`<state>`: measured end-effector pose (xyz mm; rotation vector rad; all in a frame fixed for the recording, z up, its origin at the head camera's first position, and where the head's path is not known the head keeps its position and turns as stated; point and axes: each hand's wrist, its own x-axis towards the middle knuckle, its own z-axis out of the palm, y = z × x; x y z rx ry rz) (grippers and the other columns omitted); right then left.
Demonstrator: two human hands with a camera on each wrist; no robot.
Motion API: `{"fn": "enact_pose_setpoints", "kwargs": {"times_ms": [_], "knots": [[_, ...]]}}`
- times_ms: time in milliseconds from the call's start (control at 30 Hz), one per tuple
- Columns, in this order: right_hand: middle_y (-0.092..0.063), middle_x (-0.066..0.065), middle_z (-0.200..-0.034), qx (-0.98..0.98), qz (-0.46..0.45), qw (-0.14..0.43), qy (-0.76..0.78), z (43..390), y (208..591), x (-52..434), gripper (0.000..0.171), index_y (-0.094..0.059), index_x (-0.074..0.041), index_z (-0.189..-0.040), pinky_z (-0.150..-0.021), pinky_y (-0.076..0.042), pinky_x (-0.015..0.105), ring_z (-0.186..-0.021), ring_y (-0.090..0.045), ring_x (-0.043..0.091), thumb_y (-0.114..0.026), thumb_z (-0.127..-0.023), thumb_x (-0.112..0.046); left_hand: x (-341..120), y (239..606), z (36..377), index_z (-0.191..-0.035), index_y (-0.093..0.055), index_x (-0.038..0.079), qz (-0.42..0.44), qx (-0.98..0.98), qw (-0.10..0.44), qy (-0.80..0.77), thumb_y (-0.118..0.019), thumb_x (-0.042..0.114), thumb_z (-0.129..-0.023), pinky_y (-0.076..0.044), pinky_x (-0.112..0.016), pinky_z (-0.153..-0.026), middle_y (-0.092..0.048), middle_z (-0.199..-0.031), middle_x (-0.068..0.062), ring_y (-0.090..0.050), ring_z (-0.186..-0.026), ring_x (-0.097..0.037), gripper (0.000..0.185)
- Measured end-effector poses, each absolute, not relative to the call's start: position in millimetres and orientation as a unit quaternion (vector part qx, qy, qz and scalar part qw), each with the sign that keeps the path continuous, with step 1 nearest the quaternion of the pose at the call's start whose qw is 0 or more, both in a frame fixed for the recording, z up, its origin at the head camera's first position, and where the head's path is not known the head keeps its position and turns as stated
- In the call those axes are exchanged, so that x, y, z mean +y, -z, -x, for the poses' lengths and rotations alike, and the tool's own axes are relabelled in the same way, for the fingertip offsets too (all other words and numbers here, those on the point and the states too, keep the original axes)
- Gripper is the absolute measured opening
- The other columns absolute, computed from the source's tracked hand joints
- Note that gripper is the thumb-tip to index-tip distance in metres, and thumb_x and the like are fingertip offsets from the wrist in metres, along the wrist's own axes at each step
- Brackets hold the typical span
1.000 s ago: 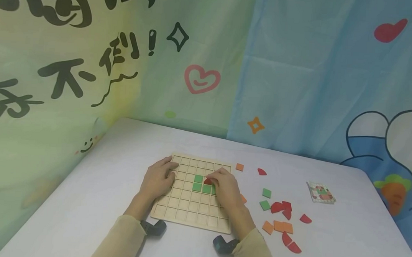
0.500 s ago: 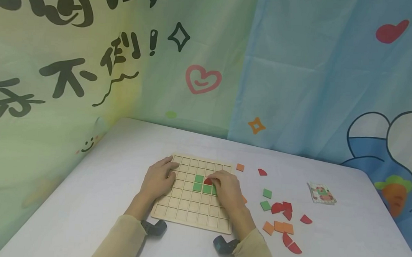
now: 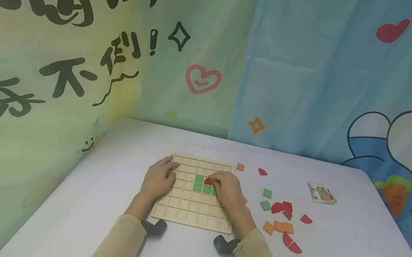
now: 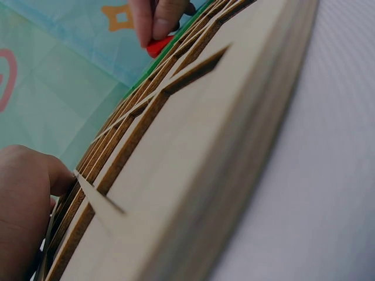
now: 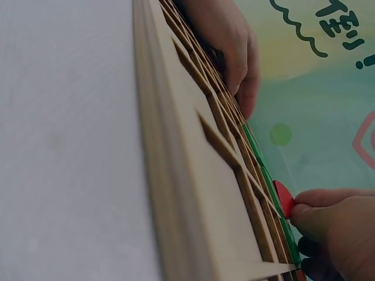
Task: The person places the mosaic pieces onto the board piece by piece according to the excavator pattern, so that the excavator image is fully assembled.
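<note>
A wooden grid board (image 3: 188, 208) lies on the white table. Three green square tiles (image 3: 198, 183) sit in cells near its middle. My right hand (image 3: 213, 180) pinches a red rounded piece (image 3: 208, 180) just right of the upper green tile, tilted on its edge over a cell. The right wrist view shows that red piece (image 5: 284, 198) held by my fingertips (image 5: 319, 213) above the board (image 5: 193, 146). My left hand (image 3: 171, 170) lies flat on the board's left edge with its fingers straight. In the left wrist view the red piece (image 4: 158, 45) shows at the top.
Loose pieces lie right of the board: an orange square (image 3: 240, 167), a red quarter round (image 3: 262, 171), green squares (image 3: 267, 193), a red cluster (image 3: 282, 207), orange squares (image 3: 278, 226). A small picture card (image 3: 321, 193) lies farther right. Printed cloth hangs behind the table.
</note>
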<state>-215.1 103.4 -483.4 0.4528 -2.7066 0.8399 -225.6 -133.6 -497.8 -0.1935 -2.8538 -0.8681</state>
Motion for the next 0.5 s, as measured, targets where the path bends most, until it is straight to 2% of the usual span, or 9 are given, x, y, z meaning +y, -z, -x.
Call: {"fn": "enact_pose_setpoints", "kwargs": {"times_ms": [333, 500], "knots": [[-0.071, -0.001, -0.094, -0.941, -0.161, 0.137, -0.265, 216.0, 485.5, 103.7, 0.010, -0.078, -0.015, -0.089, -0.078, -0.052, 0.033, -0.088, -0.059, 0.018, -0.072, -0.082, -0.012, -133.2, 500.6, 227.1, -0.124, -0.062, 0.018, 0.065, -0.953, 0.078, 0.285, -0.051, 0.022, -0.090, -0.027, -0.052, -0.116, -0.045, -0.147, -0.005, -0.038, -0.138, -0.027, 0.036], [-0.067, -0.001, -0.093, -0.941, -0.168, 0.144, -0.254, 215.3, 485.3, 103.9, 0.009, -0.078, -0.016, -0.089, -0.078, -0.052, 0.033, -0.088, -0.058, 0.018, -0.073, -0.082, -0.014, -133.2, 501.1, 227.0, -0.124, -0.062, 0.017, 0.065, -0.953, 0.081, 0.286, -0.051, 0.022, -0.089, -0.027, -0.052, -0.116, -0.045, -0.147, -0.006, -0.038, -0.138, -0.028, 0.037]]}}
